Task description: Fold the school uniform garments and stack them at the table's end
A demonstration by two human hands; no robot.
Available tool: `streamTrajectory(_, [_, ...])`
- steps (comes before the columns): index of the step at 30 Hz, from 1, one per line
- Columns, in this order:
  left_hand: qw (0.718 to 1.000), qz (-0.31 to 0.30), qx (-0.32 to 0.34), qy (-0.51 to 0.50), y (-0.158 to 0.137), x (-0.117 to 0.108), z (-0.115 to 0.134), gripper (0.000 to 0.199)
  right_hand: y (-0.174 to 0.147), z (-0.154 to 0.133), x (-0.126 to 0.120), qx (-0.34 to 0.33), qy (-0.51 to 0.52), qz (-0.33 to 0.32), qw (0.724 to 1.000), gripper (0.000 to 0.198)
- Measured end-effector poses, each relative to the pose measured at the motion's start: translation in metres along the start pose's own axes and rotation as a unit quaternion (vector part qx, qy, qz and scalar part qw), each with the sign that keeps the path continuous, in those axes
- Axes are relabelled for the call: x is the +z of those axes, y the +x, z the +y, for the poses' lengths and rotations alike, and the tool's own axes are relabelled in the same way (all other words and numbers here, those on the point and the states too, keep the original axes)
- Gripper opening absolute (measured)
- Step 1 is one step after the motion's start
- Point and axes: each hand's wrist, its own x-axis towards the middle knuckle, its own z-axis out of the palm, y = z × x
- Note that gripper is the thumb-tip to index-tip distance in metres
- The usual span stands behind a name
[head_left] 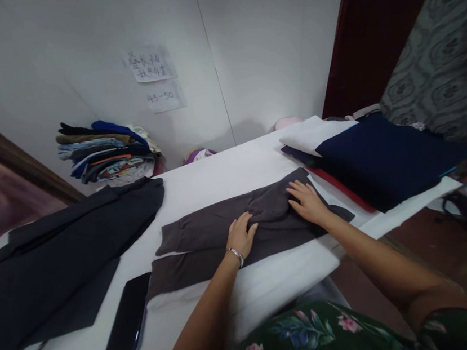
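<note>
A pair of grey-brown trousers (pixel 206 229) lies lengthwise on the white table in the head view, its two legs pointing left and a narrow gap between the cuffs. My left hand (pixel 241 236), with a silver bracelet at the wrist, rests palm down on the middle of the trousers. Further right, my right hand (pixel 308 202) lies flat on the upper end of the same trousers, fingers spread. Neither hand grips the fabric. Some small wrinkles run through the cloth between the hands.
Dark garments (pixel 69 257) cover the table's left side, near a black phone (pixel 126 319). On the right lies a navy cloth stack (pixel 388 156) with red fabric beneath. A pile of folded clothes (pixel 107 151) stands by the wall, below paper notes (pixel 154 64). The white table (pixel 225 179) has its front edge near me.
</note>
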Motion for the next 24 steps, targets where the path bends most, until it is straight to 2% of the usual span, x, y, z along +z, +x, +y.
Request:
streamTrajectory(5, [0.998,0.047,-0.022,-0.045,0.004,0.002,0.004,0.024,-0.015,0.029,0.007,0.100,-0.116,-0.077,0.985,0.052])
streamTrajectory(8, [0.998,0.051,-0.013,-0.032,0.002,0.005,0.005,0.027,-0.019,0.031,0.013,0.116,-0.133,-0.099,0.979,0.051])
streamTrajectory(11, [0.999,0.048,-0.007,-0.015,0.000,0.006,0.005,0.031,-0.018,0.027,0.010,0.114,-0.122,-0.083,0.983,0.051])
streamTrajectory(13, [0.999,0.045,-0.010,-0.009,-0.001,0.006,0.006,0.032,-0.014,0.017,0.007,0.086,-0.096,-0.060,0.990,0.051])
streamTrajectory(16, [0.999,0.042,-0.014,-0.009,-0.002,0.005,0.010,0.033,-0.003,-0.008,0.008,-0.002,-0.049,-0.038,0.998,0.053])
streamTrajectory(18, [0.999,0.034,-0.018,-0.012,-0.002,0.004,0.012,0.035,0.006,-0.029,0.014,-0.052,-0.034,-0.060,0.996,0.053])
streamTrajectory(20, [1.000,0.012,-0.018,-0.014,-0.003,0.002,0.013,0.039,0.013,-0.045,0.025,-0.075,-0.040,-0.108,0.990,0.051])
streamTrajectory(22, [1.000,-0.015,-0.020,-0.005,-0.006,-0.003,0.010,0.044,0.015,-0.053,0.036,-0.083,-0.058,-0.148,0.984,0.049])
streamTrajectory(24, [0.998,-0.038,-0.042,0.028,-0.013,-0.013,0.002,0.047,0.014,-0.053,0.045,-0.090,-0.076,-0.153,0.981,0.048])
